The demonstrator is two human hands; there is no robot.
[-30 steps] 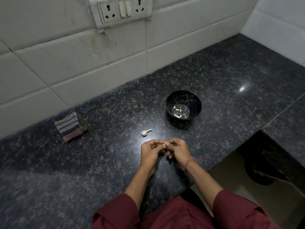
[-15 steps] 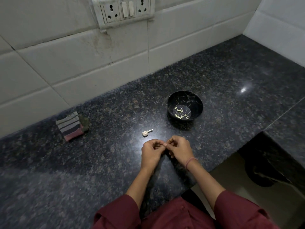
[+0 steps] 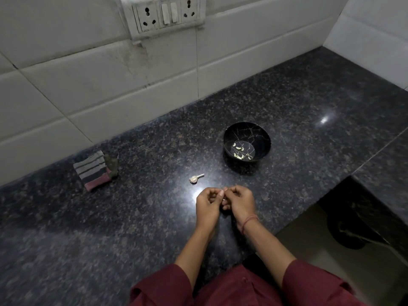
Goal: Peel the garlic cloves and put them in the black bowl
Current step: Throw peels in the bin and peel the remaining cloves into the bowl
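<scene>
Little was found to have moved since the earlier frames: both hands were kept together over the same part of the counter (image 3: 132,217), with the left thumb turned slightly more upward.

Nearest: maroon sleeves (image 3: 161,286), rolled up to the elbows at the bottom edge.

Right wrist: a reddish thread band (image 3: 248,221) was worn around it.

Left hand (image 3: 207,205): fingers were curled inward, with thumb and fingertips brought to a pinch at the meeting point of the two hands.

Right hand (image 3: 241,203): fingers were likewise curled, with the tips pressed against those of the left hand.

Garlic clove (image 3: 224,198): only a small pale sliver was seen, pinched between the fingertips of both hands; whether skin remained on it could not be told.

Garlic remnant (image 3: 194,179): a pale piece with a short stalk was laid on the counter just beyond the left hand, apart from it.

Black bowl (image 3: 262,142): it was set upright on the counter beyond and to the right of the hands, well apart from them. Several peeled cloves (image 3: 238,149) were held in its bottom.

Striped cloth (image 3: 92,170): it was folded and placed far to the left, near the wall, with a dark lump (image 3: 111,164) touching its right side.

Farthest: a white tiled wall (image 3: 88,85), on which a socket and switch plate (image 3: 167,14) was mounted.
</scene>
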